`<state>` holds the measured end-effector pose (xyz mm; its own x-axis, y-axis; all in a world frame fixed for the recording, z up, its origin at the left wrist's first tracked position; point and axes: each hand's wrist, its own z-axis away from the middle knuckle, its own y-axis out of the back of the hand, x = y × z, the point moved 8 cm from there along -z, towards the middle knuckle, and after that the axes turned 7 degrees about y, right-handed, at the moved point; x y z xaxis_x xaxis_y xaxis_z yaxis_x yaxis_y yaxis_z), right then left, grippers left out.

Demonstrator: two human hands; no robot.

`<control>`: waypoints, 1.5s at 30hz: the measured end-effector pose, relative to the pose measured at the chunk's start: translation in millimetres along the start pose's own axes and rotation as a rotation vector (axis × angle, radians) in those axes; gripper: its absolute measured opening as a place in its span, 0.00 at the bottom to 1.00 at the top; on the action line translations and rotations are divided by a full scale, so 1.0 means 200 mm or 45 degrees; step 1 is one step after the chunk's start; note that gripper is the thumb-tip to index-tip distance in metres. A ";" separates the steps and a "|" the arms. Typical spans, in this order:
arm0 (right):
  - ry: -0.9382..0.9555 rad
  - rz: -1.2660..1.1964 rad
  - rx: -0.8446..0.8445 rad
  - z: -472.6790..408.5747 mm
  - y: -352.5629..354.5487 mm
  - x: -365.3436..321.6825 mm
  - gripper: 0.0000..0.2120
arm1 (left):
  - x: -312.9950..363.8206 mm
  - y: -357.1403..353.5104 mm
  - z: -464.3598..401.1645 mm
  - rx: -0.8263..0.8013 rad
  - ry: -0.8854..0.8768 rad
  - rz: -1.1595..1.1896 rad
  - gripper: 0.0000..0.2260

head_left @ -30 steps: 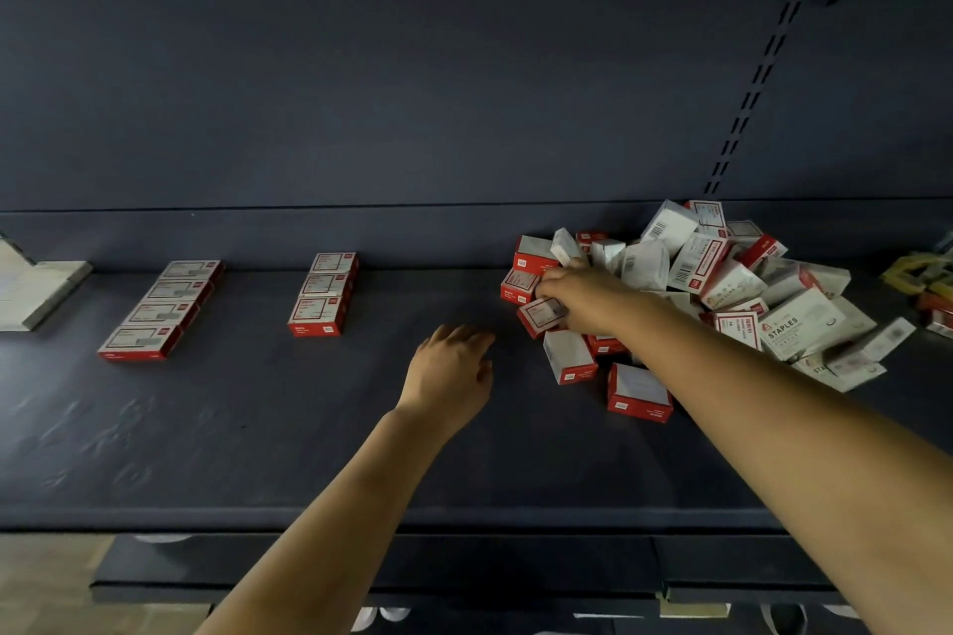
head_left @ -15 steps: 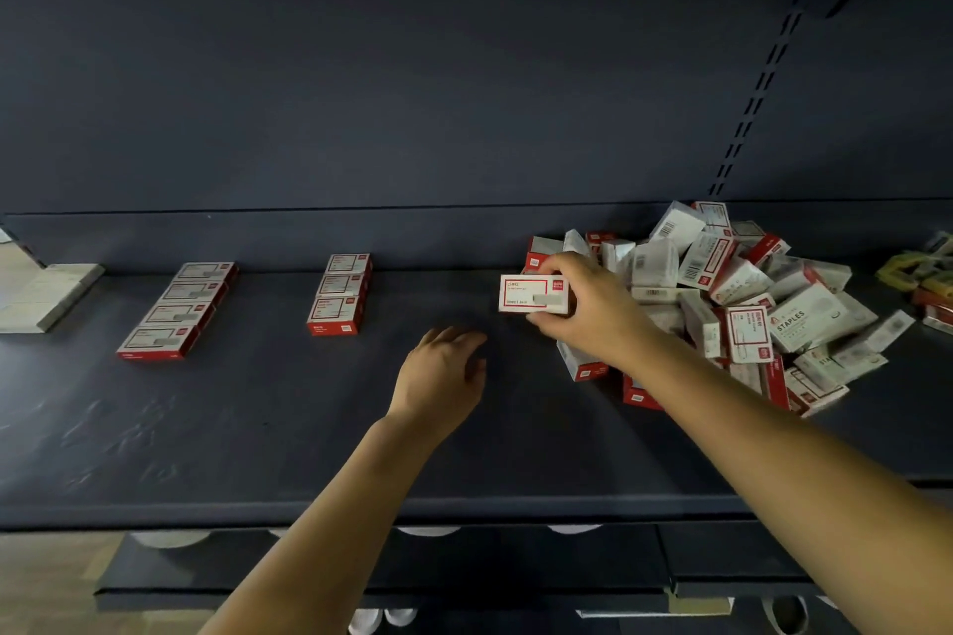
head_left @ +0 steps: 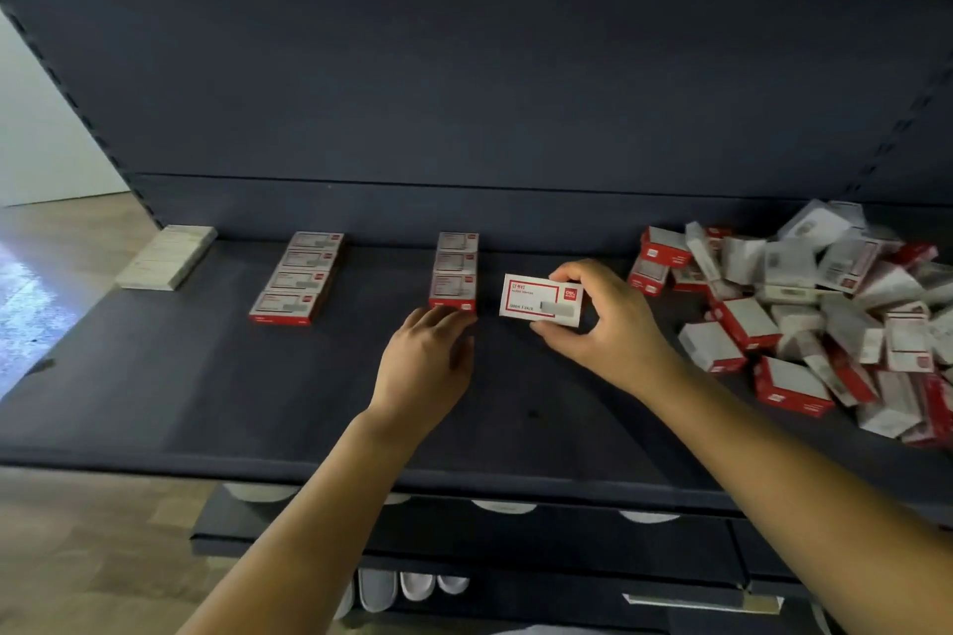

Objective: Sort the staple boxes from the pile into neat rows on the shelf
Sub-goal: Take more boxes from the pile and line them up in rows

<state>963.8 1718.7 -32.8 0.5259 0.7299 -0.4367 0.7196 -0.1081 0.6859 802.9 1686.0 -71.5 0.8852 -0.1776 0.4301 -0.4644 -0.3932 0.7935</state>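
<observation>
My right hand (head_left: 606, 325) pinches a white and red staple box (head_left: 539, 300) between thumb and fingers, label up, a little above the dark shelf (head_left: 258, 392). Just left of the box stands a row of three boxes (head_left: 454, 269). My left hand (head_left: 425, 361) lies flat on the shelf with straight fingers, fingertips touching the front of that row. Further left is a row of several boxes (head_left: 298, 277). The loose pile of staple boxes (head_left: 804, 304) covers the right side of the shelf.
A pale flat block (head_left: 166, 255) lies at the shelf's left end. The shelf's back wall (head_left: 464, 67) rises behind the rows. Below the front edge is a lower shelf (head_left: 515, 541) with white items under it. Wooden floor (head_left: 77, 557) shows at the left.
My right hand lifted a box out of the pile and carried it left, to beside the three-box row. My left hand slid forward to the front of that row.
</observation>
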 end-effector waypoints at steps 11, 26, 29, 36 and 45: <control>0.024 -0.098 -0.140 -0.29 -0.61 -0.42 0.17 | -0.51 0.44 -0.02 -0.009 -0.163 -0.094 0.19; -0.143 -0.253 -0.357 -0.33 -1.07 -0.65 0.21 | -0.82 0.49 0.07 -0.361 -0.525 -0.211 0.25; -0.150 -0.221 -0.419 -0.35 -1.09 -0.67 0.22 | -0.86 0.49 0.05 -0.348 -0.538 -0.229 0.26; 0.054 0.500 -0.682 -0.43 -1.11 -0.66 0.29 | -1.00 0.34 0.01 -0.701 -0.317 -0.386 0.27; -0.101 0.460 -0.667 -0.39 -1.12 -0.57 0.28 | -1.06 0.34 -0.01 -0.581 -0.356 -0.305 0.20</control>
<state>707.5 1712.6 -90.7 0.7400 0.6550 -0.1526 0.1840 0.0211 0.9827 583.5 1698.9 -107.5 0.9120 -0.3874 0.1347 -0.1604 -0.0346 0.9864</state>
